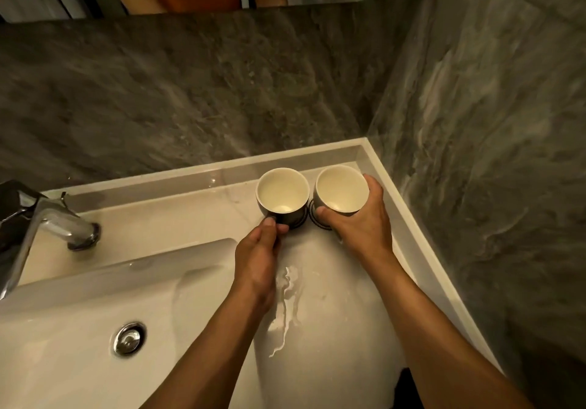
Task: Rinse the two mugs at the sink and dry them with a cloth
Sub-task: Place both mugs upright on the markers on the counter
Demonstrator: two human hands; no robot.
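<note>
Two dark mugs with cream insides stand side by side, upright, on the white counter in the far right corner beside the sink. My left hand pinches the handle of the left mug. My right hand wraps around the body of the right mug, thumb on its near side and fingers on its right. Both mugs look empty. No cloth is in view.
The white sink basin with a chrome drain plug lies at the lower left. A chrome tap stands at the left. A streak of water lies on the counter between my arms. Grey marble walls close the back and right.
</note>
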